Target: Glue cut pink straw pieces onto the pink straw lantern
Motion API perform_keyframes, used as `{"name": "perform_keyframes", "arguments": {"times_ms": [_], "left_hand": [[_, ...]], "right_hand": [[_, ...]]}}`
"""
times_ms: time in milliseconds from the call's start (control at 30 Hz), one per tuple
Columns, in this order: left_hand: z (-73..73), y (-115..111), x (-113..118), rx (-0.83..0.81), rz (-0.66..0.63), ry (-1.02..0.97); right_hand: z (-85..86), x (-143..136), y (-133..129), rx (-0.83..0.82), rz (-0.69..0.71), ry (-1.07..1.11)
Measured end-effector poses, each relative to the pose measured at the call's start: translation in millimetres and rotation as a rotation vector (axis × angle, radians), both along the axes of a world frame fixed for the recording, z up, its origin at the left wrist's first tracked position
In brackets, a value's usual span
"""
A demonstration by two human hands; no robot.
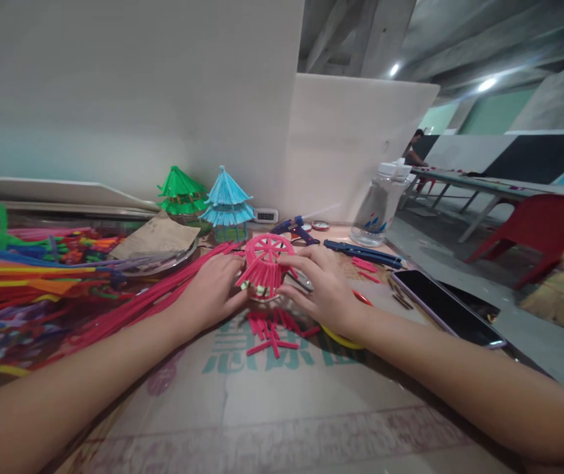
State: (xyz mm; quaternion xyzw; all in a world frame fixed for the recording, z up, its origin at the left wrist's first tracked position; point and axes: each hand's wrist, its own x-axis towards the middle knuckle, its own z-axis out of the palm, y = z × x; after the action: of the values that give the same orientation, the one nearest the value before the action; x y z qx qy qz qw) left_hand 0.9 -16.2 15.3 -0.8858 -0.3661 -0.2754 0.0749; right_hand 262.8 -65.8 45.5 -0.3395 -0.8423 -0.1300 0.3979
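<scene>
Green characters (262, 359) on bench (242, 411) at 6 o'clock, partly covered, unreadable; left hand (215, 286) and right hand (326, 283) half-curled, holding pink roof (264, 273) at 9 and 3.

Left model (179, 191), green; right model (226, 199), light blue; my wheel (268, 253), pink; chair (538, 237), red; tabletop (282, 401), brown with green characters.

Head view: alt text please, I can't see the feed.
Two bare hands, left and right, steady a pink wheel-topped model above short pink pieces. Behind stand green and blue tiered models; colourful stems lie left, a phone right.
</scene>
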Motion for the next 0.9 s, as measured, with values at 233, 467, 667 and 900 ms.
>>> {"name": "perform_keyframes", "arguments": {"times_ms": [233, 467, 667, 900], "left_hand": [[0.7, -0.1, -0.2, -0.001, 0.009, 0.021], [1.4, -1.1, 0.9, 0.014, -0.011, 0.018], [3.2, -3.7, 1.8, -0.018, -0.001, 0.021], [1.6, -1.8, 0.6, -0.048, 0.012, 0.035]], "right_hand": [[0.2, -2.0, -1.5, 0.012, 0.008, 0.023], [0.8, -4.6, -1.9, 0.018, 0.036, 0.019], [0.5, -6.2, -2.4, 0.010, 0.024, 0.045], [-3.9, -4.4, -0.7, 0.087, 0.087, 0.029]]}}
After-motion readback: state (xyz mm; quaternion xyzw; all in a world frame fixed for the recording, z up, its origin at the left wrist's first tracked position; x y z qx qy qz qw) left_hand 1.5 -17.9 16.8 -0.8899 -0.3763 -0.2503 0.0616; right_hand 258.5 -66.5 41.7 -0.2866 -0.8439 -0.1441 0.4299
